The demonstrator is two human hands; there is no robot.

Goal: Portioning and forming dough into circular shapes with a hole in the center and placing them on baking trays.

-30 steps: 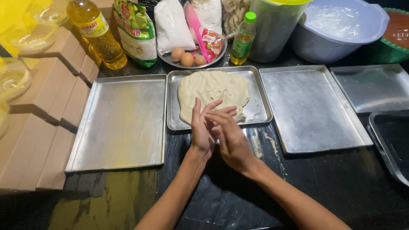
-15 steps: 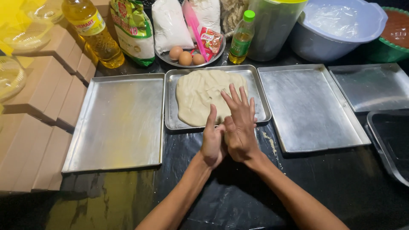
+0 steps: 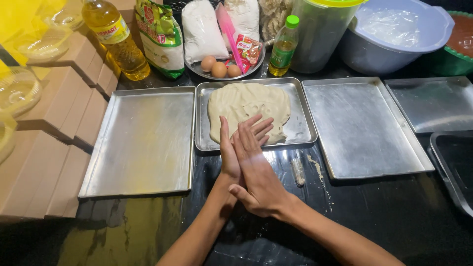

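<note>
At the far left, stacked brown boxes (image 3: 54, 133) run out of frame, so their number cannot be told. The large left tray (image 3: 140, 140) lies bare on the black desk (image 3: 394, 216), nothing yet laid in it. In the middle tray (image 3: 300, 130) the dough (image 3: 246, 106) is already flattened into a broad, uneven sheet that fills most of the pan; shaping looks well advanced, though I judge no cutting or portioning is done. Just in front of it, the left hand (image 3: 229, 155) and right hand (image 3: 256, 172) are pressed palm to palm, fingers straight, grasping nothing; the fingertips overlap the tray's near edge. To the right, another tray (image 3: 364, 128) sits bare, with crumbs beside it. The trays at the right edge are cut off, and the covered bowl's (image 3: 394, 34) contents are hard to make out.
</note>
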